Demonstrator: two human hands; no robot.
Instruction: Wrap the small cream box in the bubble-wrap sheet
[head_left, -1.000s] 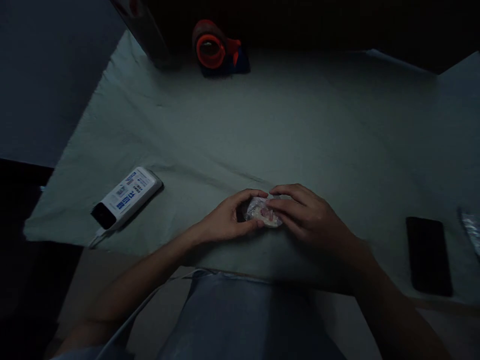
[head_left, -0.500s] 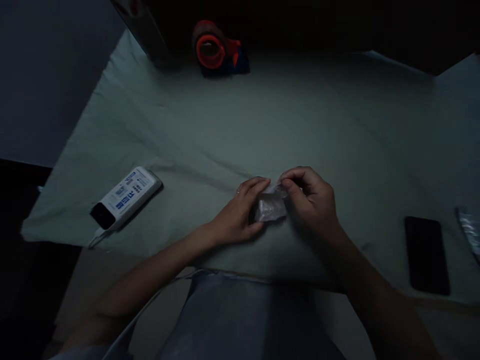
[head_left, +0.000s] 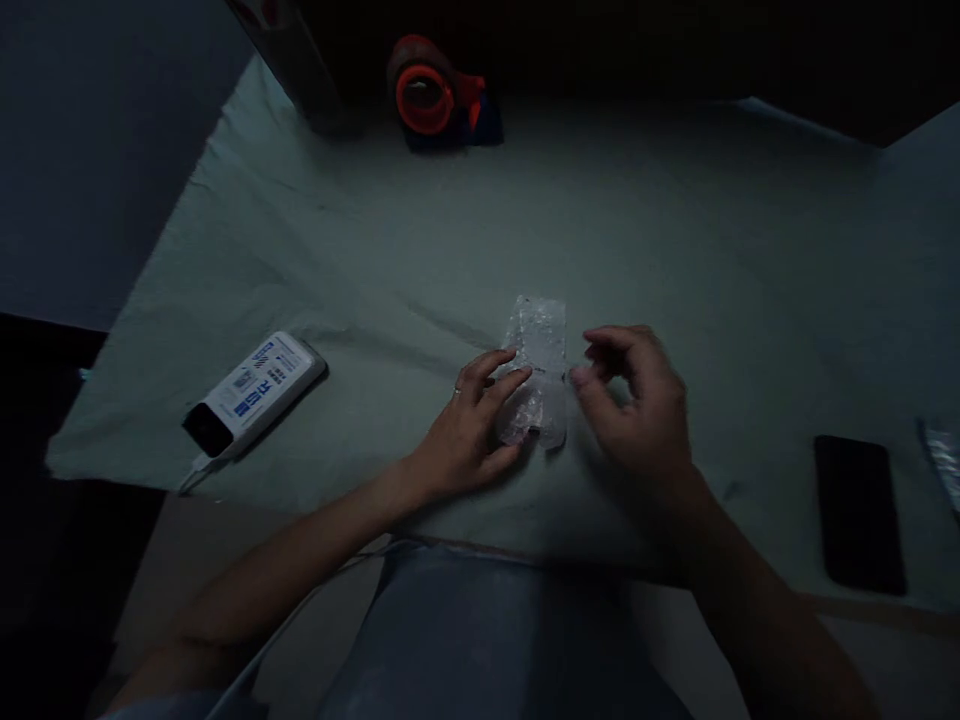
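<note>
A small clear plastic bag point(head_left: 538, 365) lies unrolled and flat on the grey-green cloth point(head_left: 675, 230) near the table's front edge. My left hand point(head_left: 471, 430) rests on the cloth with its fingertips pressing the bag's left side. Just right of the bag, my right hand point(head_left: 637, 400) hovers with fingers loosely curled and holds nothing. The scene is dim, and what the bag contains cannot be made out.
A white power bank point(head_left: 251, 392) with a cable lies at the left. An orange tape dispenser point(head_left: 435, 97) stands at the back. A black phone point(head_left: 859, 512) lies at the right, with a shiny foil-like item point(head_left: 943, 458) at the right border.
The bag was a crumpled bundle between both hands. My right hand pulled it open and let go, so it now lies stretched out away from me while my left hand holds it down.
</note>
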